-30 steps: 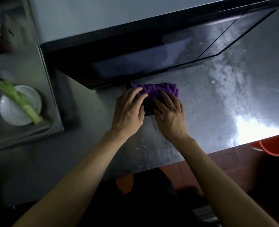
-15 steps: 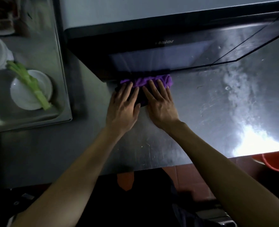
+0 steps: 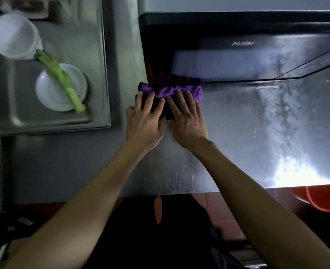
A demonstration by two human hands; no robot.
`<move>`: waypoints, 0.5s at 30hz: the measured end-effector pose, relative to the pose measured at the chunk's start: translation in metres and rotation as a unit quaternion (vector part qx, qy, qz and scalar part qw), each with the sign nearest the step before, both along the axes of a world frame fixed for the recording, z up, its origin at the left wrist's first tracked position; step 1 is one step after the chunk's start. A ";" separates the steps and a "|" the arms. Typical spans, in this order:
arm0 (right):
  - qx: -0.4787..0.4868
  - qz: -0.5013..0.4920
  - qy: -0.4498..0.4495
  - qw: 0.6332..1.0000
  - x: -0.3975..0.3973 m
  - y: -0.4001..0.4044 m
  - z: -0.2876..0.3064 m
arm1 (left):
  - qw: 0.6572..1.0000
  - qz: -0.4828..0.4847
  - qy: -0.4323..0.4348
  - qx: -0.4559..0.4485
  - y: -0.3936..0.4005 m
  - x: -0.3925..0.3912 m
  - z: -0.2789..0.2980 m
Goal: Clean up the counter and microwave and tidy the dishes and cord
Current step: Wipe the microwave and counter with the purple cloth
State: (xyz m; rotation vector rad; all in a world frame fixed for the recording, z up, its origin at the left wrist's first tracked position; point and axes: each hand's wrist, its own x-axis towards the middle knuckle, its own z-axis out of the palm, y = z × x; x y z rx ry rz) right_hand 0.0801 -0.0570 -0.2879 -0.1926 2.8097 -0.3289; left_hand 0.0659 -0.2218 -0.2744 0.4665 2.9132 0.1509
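A folded purple cloth (image 3: pixel 174 90) lies on the steel counter (image 3: pixel 247 129), pressed against the bottom front edge of the black microwave (image 3: pixel 243 55). My left hand (image 3: pixel 145 121) and my right hand (image 3: pixel 187 119) rest flat side by side on the cloth's near half, fingers spread and pointing at the microwave. The microwave's glass door hangs open to the right. No cord shows in this view.
A steel sink (image 3: pixel 100 74) on the left holds a white plate (image 3: pixel 49 94) with a green vegetable stalk (image 3: pixel 63 82) across it and a white bowl (image 3: pixel 12 35) behind. An orange bucket (image 3: pixel 327 199) stands on the floor below the counter's right front edge.
Both hands have pushed the purple cloth away from me until it sits against the microwave's base. The view has shifted so the sink and microwave appear farther right.
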 end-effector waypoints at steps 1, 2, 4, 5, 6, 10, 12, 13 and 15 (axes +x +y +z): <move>0.000 -0.006 0.000 1.000 0.000 0.002 0.000 | 1.000 -0.005 -0.002 0.002 0.002 -0.002 -0.001; 0.000 -0.014 0.000 1.000 0.000 0.004 0.001 | 1.000 -0.011 -0.003 0.001 0.005 -0.003 -0.001; 0.000 -0.028 -0.006 1.000 0.001 0.010 0.004 | 1.000 -0.023 -0.010 -0.009 0.014 -0.004 0.000; 0.002 -0.034 -0.010 0.999 0.001 0.013 0.004 | 0.999 -0.027 -0.015 -0.019 0.020 -0.004 0.001; 0.004 -0.037 -0.011 0.999 0.002 0.018 0.004 | 0.999 -0.031 -0.017 -0.029 0.028 -0.002 0.002; -0.004 -0.052 -0.009 0.999 0.002 0.047 0.001 | 0.998 -0.036 -0.024 -0.040 0.057 0.008 0.003; -0.011 -0.059 -0.002 0.998 0.003 0.068 0.001 | 0.998 -0.043 -0.020 -0.039 0.073 0.013 0.004; -0.019 -0.060 0.000 0.998 0.004 0.079 0.001 | 0.998 -0.042 -0.024 -0.037 0.082 0.013 0.005; -0.036 -0.058 0.001 0.998 0.006 0.105 0.001 | 0.998 -0.034 -0.048 -0.027 0.103 0.008 0.009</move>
